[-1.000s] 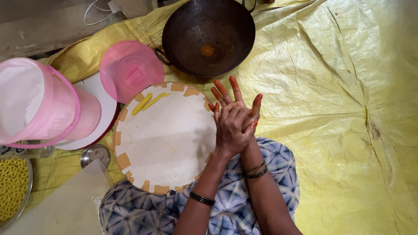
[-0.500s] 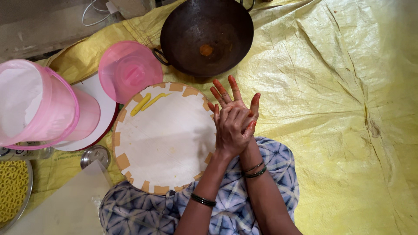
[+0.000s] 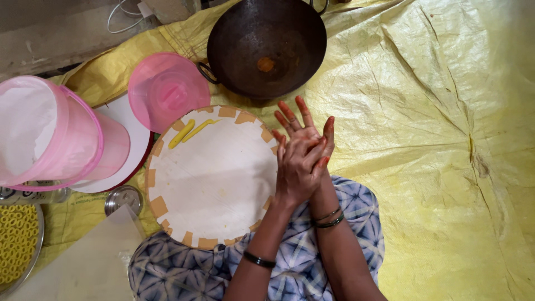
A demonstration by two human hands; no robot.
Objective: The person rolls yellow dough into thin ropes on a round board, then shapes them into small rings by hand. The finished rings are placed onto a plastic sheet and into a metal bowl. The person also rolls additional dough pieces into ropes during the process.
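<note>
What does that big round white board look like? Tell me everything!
The round white board lies flat on the yellow sheet, its rim marked with tan squares. Two yellow dough strips lie near its top edge. A pink lid overlaps its upper left. Its near edge rests on the person's blue patterned lap.

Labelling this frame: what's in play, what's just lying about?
In play: left hand pressed on right hand; round white board; yellow dough strips.
Lying about: dark wok; pink lid; pink container; tray of yellow rings; steel cup.
</note>
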